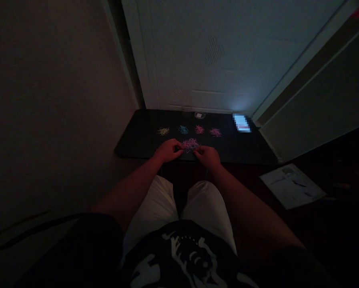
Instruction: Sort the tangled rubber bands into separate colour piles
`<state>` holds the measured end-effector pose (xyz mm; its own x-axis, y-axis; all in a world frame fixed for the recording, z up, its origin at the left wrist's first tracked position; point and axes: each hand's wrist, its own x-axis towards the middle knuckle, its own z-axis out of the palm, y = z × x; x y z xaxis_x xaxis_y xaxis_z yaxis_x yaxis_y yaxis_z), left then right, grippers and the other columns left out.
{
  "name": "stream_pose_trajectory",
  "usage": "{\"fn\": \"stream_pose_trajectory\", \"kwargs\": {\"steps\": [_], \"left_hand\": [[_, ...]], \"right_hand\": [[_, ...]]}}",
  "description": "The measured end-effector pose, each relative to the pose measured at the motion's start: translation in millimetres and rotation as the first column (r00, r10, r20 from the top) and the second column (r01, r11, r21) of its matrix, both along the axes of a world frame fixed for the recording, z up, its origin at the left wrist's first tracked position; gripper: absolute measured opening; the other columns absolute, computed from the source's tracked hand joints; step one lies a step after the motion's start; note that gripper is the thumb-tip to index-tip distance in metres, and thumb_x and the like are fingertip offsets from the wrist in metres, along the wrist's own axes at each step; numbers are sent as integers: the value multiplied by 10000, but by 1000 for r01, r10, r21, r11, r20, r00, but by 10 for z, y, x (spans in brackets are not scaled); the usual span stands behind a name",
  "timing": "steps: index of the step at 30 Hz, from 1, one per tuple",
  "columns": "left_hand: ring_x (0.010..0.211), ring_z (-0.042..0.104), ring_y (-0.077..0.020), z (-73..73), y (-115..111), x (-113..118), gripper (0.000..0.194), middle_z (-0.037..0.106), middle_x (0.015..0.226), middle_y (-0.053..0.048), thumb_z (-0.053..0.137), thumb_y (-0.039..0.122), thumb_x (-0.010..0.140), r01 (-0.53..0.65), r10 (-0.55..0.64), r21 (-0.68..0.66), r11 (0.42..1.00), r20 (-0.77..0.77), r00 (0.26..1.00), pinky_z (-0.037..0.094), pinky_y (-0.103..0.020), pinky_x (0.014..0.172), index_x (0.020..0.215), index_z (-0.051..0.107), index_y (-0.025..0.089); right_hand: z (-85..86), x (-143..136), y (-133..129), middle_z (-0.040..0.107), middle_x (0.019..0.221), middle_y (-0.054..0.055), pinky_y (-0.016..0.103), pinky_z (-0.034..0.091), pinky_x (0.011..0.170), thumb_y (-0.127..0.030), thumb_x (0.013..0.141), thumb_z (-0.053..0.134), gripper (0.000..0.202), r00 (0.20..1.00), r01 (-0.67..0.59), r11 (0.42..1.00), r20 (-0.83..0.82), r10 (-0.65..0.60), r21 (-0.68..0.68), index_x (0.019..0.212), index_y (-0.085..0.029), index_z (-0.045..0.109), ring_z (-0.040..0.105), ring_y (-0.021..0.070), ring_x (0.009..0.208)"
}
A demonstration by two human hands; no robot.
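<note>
A mixed pile of thin pink and purple pieces (190,145) lies near the front edge of the dark table (134,138). My left hand (171,150) touches the pile's left side, its fingers bent toward the thumb. At the pile's right side is my right hand (207,155), thumb and fingertips close together. Whatever either hand may hold is too small and dim to make out. Behind the mixed pile, separate small piles form a row: yellowish (163,131), blue (183,129), pink (199,129) and another pink one (215,132).
A lit phone (241,123) lies at the table's right end. A small clear dish (199,115) and a dim clear container (186,111) stand at the back edge, against a white door (179,52). A pale sheet (292,186) lies below right.
</note>
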<state>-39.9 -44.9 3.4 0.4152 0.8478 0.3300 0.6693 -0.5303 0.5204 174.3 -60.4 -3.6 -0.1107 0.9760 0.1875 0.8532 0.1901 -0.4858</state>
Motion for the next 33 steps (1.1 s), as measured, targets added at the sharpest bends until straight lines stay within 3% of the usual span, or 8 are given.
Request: {"fn": "stream_pose_trajectory", "kwargs": {"steps": [5, 9, 14, 18, 23, 33], "left_hand": [[631, 506, -113, -16, 33, -7, 221, 612, 808, -22, 602, 315, 739, -28, 33, -55, 998, 95, 995, 407, -246, 588, 895, 671, 174], [614, 502, -103, 4, 45, 46, 276, 625, 832, -27, 606, 346, 746, -23, 39, -103, 994, 157, 987, 414, -237, 570, 945, 648, 159], [660, 531, -119, 58, 124, 235, 284, 626, 842, -40, 598, 333, 766, 5, 3, -55, 998, 153, 988, 440, -256, 628, 981, 660, 159], [674, 542, -127, 44, 206, 338, 237, 629, 802, -39, 583, 320, 788, -35, 42, -43, 998, 188, 981, 450, -260, 647, 936, 672, 157], [678, 543, -128, -9, 224, 308, 166, 624, 765, -34, 560, 292, 806, -119, 121, -17, 993, 195, 973, 449, -261, 658, 791, 651, 153], [665, 534, -113, -46, 212, 291, 145, 596, 734, -17, 563, 272, 807, -63, 59, 16, 998, 187, 981, 427, -235, 631, 780, 658, 165]], "right_hand": [[-24, 71, 24, 620, 604, 15, 237, 327, 501, -422, 762, 555, 299, 971, -36, 999, -238, 32, -16, 807, -172, 712, 512, 126, 535], [3, 135, 89, 616, 600, 19, 232, 358, 507, -438, 718, 589, 315, 881, -74, 995, -471, 37, -60, 755, -143, 694, 503, 123, 539], [73, 109, 235, 589, 571, 1, 218, 351, 494, -432, 657, 620, 301, 771, -131, 984, -636, 25, -121, 686, -136, 662, 473, 101, 520], [102, 0, 350, 562, 539, -11, 212, 338, 478, -433, 666, 603, 301, 757, -166, 979, -651, 50, -118, 674, -135, 647, 451, 92, 499], [108, -108, 419, 582, 556, 0, 221, 347, 481, -444, 683, 592, 319, 779, -156, 984, -623, 66, -90, 702, -133, 659, 462, 100, 503], [-28, -177, 425, 645, 649, 35, 231, 393, 540, -403, 701, 575, 306, 770, -211, 976, -625, 129, -59, 790, -133, 687, 519, 119, 567]]}}
